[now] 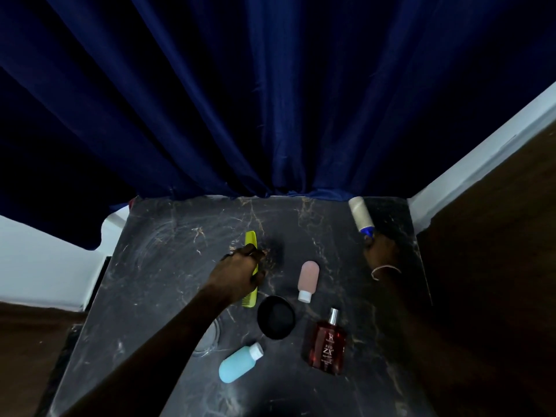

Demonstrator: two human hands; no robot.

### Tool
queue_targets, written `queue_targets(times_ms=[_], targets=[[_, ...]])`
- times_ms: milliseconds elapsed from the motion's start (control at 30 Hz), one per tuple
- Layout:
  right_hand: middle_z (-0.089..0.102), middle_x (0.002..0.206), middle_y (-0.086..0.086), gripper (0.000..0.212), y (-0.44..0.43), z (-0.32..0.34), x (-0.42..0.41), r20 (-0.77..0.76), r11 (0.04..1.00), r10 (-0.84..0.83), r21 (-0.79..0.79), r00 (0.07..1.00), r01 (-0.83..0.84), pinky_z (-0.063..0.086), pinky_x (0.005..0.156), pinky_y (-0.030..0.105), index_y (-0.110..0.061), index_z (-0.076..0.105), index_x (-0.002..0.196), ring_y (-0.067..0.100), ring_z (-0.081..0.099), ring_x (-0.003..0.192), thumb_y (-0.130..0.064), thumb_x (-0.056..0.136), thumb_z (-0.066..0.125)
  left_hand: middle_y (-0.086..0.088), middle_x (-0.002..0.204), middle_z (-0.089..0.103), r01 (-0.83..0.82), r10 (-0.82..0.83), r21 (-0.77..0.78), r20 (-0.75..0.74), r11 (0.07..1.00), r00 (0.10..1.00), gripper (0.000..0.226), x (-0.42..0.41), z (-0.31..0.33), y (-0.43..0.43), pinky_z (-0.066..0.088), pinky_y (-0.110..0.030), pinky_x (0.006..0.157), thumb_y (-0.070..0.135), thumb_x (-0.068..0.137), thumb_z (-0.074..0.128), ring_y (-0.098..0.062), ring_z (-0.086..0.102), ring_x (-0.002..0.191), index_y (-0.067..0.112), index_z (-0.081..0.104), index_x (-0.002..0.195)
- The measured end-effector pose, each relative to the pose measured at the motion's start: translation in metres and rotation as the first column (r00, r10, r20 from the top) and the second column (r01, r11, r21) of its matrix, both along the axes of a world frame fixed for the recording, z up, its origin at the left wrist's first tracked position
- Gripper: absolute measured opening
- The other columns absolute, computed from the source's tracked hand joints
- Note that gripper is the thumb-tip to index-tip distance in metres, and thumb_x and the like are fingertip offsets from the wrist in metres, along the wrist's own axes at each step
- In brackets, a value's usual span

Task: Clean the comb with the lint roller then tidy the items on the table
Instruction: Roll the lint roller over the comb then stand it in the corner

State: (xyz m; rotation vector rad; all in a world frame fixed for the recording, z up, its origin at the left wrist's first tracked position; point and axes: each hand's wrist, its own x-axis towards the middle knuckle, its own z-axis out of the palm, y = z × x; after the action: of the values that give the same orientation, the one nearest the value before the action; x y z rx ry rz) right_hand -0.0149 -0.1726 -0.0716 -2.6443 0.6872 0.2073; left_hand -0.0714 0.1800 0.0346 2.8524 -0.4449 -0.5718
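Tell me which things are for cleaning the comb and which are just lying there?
For the job: yellow-green comb, gripped by the left hand; lint roller, held by the right hand.
Just lying there, to tidy later: pink bottle, blue bottle, red perfume bottle, black round dish, clear glass dish.

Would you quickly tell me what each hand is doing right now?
Left hand: grips the comb.
Right hand: grips the lint roller by its handle.

One head-worn wide-angle view looks forward and down from close above the table (168, 266).
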Motion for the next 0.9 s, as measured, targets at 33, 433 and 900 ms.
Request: queue_targets(times_ms=[33,433,900], targets=[[0.069,0.101,0.026,0.028,-0.01,0.003,0.001,-0.001,1.0,-0.024,-0.012,1.0,0.024,0.053,0.078,0.042,0.001,0.066,0.108,0.041,0.068,0.095,-0.021,0.091,0.062,-0.003,0.14,0.052,0.003,-0.003,0.004,0.004,1.0,1.0,0.046,0.0,-0.001,-0.001,0.05,-0.041,0.1,0.039,0.099,0.053,-0.025,0.059,0.12,0.02,0.05,0.14],[0.064,0.114,0.024,0.04,-0.05,0.013,0.003,-0.096,0.99,0.054,-0.126,0.994,-0.066,0.048,0.094,0.042,0.005,0.056,0.122,0.038,0.062,0.106,-0.019,0.091,0.064,-0.003,0.137,0.053,-0.019,0.019,-0.01,0.005,1.0,1.0,0.04,0.0,-0.005,-0.002,0.052,-0.04,0.097,0.037,0.099,0.054,-0.024,0.06,0.116,0.021,0.052,0.135],[0.069,0.106,0.019,0.032,0.071,0.006,-0.026,-0.019,0.967,0.251,-0.033,0.968,-0.252,0.055,0.078,0.043,-0.016,0.055,0.122,0.039,0.068,0.096,-0.03,0.094,0.055,-0.003,0.137,0.054,-0.012,0.013,-0.018,0.033,1.0,0.999,0.044,0.002,0.007,0.011,0.05,-0.043,0.098,0.039,0.098,0.053,-0.026,0.059,0.12,0.023,0.053,0.139]])
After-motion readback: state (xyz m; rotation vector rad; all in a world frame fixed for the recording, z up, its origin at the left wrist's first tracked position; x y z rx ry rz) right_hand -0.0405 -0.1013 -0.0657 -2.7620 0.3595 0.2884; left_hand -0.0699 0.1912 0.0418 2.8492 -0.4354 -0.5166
